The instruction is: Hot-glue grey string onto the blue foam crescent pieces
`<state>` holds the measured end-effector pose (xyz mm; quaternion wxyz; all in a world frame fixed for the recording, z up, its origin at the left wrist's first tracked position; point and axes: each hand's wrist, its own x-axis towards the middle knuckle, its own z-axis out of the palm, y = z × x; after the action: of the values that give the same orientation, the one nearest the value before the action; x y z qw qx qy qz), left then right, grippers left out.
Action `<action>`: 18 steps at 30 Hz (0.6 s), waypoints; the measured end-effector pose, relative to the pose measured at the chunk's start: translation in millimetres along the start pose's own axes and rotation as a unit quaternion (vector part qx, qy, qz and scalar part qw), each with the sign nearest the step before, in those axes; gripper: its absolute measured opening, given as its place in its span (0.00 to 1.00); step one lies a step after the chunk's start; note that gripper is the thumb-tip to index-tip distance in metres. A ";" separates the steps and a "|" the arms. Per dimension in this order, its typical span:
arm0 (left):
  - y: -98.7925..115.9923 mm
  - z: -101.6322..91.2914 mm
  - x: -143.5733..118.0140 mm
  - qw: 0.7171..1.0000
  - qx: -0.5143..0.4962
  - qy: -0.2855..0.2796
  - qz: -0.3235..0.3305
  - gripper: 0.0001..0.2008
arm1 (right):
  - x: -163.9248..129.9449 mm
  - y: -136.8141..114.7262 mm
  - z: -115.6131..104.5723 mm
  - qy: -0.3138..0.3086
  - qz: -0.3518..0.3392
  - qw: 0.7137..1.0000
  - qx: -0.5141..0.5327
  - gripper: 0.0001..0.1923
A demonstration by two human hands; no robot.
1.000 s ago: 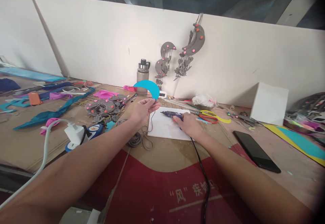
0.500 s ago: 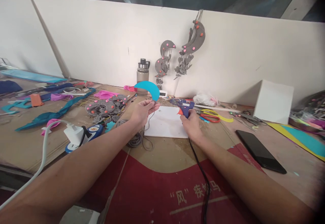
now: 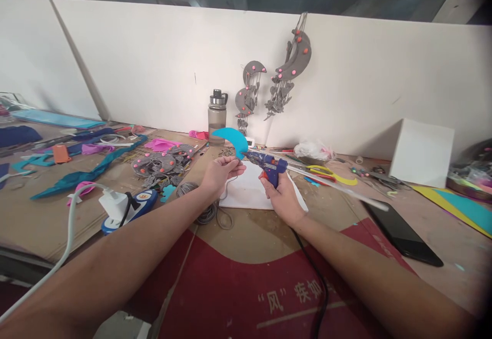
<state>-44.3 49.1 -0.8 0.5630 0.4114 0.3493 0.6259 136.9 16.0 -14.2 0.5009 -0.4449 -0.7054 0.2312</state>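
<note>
A blue crescent cutout is pinched by its lower tip in my left hand. My right hand is wrapped round a dark blue glue gun, a white glue stick jutting from its back. The gun's nozzle points left and meets or nearly meets the crescent's lower end; I cannot tell which. Beneath both hands lies a white sheet. A grey cord runs down from my left hand toward a ball of grey yarn.
Grey crescent hangings hang on the white wall panel, near a water bottle. To the left are a power strip and felt scraps. Scissors and a phone lie on the right.
My right hand has brought the glue gun left and level, its nozzle now at the crescent. The glue stick's rear end has swung over the phone. My left hand has shifted slightly right.
</note>
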 end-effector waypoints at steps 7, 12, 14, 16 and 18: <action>-0.4 1.4 -0.9 1.000 0.015 -0.002 0.009 0.03 | -0.8 0.9 -0.3 -0.010 -0.042 0.998 -0.052 0.15; 0.1 2.0 -1.3 1.000 0.027 0.000 0.009 0.04 | -0.7 2.9 0.6 -0.010 -0.045 0.997 -0.069 0.15; 0.2 2.2 -1.5 0.999 0.035 0.002 0.007 0.04 | -0.3 4.8 0.9 -0.006 -0.054 0.996 -0.077 0.15; 0.1 2.4 -1.6 0.999 0.042 0.006 0.006 0.03 | 0.1 6.8 1.1 -0.003 -0.062 0.995 -0.084 0.15; -0.3 2.4 -1.6 0.999 0.046 0.008 0.009 0.03 | 0.5 8.7 1.1 -0.002 -0.063 0.994 -0.091 0.15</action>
<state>-41.9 47.5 -0.3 0.5352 0.4348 0.3782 0.6177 139.2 20.8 -21.1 0.4710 -0.4428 -0.7509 0.1349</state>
